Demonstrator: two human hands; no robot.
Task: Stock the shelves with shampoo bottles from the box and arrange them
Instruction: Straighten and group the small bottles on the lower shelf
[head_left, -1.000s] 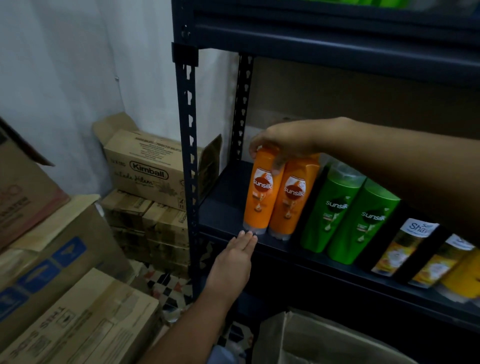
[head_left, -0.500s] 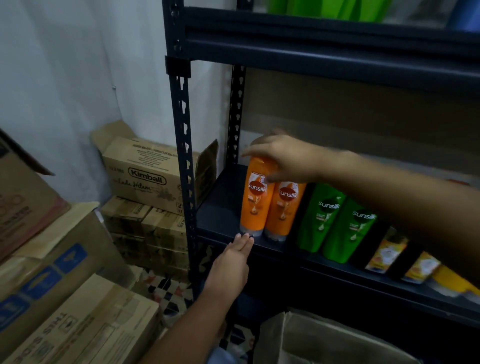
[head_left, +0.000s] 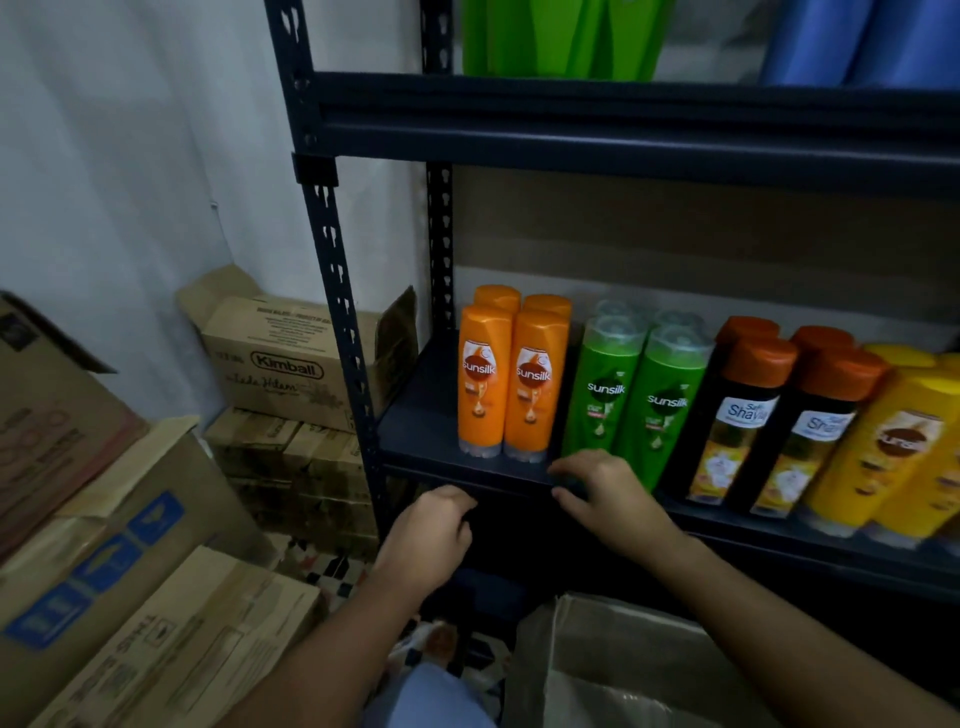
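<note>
Standing upright, 2 orange bottles sit just above both hands' loosely curled, empty fingers.

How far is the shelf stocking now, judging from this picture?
Done: orange Sunsilk bottles, green Sunsilk bottles, black bottles and yellow bottles stand in rows on the shelf. In hand: nothing; left hand and right hand are at the shelf edge. Left: unclear; the box contents are hidden.

The dark shelf carries upright orange, green, black and yellow bottles.
</note>
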